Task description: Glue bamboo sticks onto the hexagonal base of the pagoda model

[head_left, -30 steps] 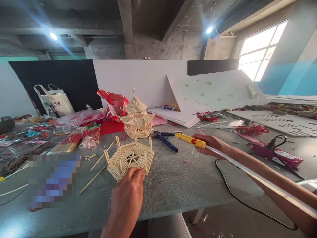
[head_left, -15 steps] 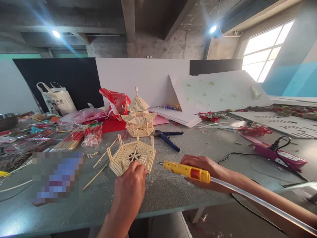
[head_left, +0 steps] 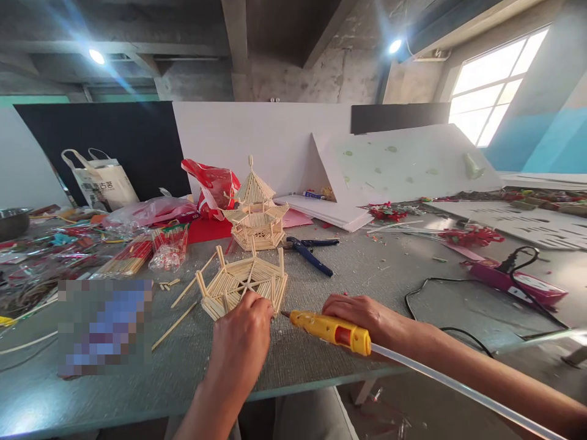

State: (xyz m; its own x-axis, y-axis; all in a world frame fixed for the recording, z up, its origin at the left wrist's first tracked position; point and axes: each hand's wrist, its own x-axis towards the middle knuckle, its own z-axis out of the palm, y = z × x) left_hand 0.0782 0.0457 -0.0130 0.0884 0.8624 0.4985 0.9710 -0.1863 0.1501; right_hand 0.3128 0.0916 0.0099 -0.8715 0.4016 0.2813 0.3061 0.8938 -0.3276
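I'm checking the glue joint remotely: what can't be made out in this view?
- Head view: where the glue gun nozzle meets the stick frame, hidden behind the left hand.
- Right hand fingers on the trigger, hidden by the gun body.
- Pixelated patch: contents blurred.
- Glue stick end, cut by the bottom edge.

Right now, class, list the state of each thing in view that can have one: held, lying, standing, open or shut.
Left hand: gripping the hexagonal stick frame.
Right hand: holding the yellow glue gun, nozzle at the frame.
Stick pagoda: standing upright.
Blue pliers: lying, handles apart.
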